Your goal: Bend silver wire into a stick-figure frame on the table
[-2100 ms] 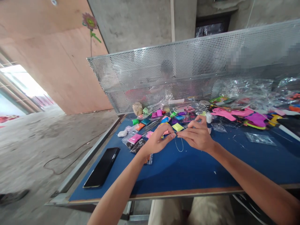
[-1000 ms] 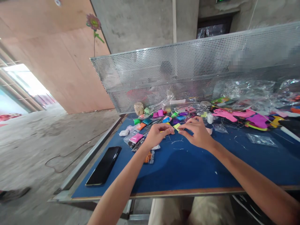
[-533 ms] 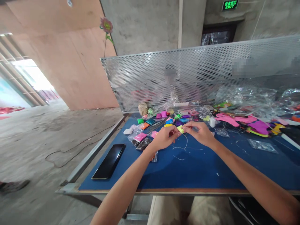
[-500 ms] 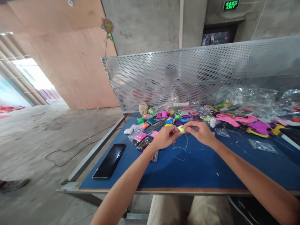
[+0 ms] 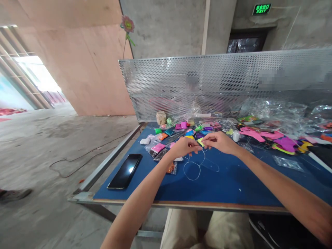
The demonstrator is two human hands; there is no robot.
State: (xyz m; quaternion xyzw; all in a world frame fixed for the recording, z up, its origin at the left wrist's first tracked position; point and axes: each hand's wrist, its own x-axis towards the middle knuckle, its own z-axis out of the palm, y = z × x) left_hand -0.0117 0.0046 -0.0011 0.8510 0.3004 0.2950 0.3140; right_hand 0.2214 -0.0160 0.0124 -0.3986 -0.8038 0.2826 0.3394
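Observation:
Above the blue tabletop, both hands are close together with a thin pale wire point(image 5: 192, 180) bent into loops dangling below them. My left hand point(image 5: 184, 146) is closed, thumb and fingers pinched around the wire. A short distance to its right, my right hand point(image 5: 219, 141) pinches the wire near its upper end. A pale yellow piece point(image 5: 200, 141) shows between the fingertips; whether it is held or lies behind them, I cannot tell. Left of my left hand are a pink clay packet point(image 5: 158, 148) and an orange packet point(image 5: 171, 168), partly hidden by my forearm.
A black phone point(image 5: 125, 172) lies at the table's left. Coloured packets and clear plastic bags point(image 5: 280, 114) spread along the back, before a perforated metal screen point(image 5: 166, 83). Pink cut pieces point(image 5: 252, 133) and a small white bottle point(image 5: 236, 135) are to the right. A flower point(image 5: 127, 24) rises over the screen's corner.
The wire's loops hang lower and show wider beneath my hands. My fingers have shifted slightly apart around the wire. The view has swung a little to the left.

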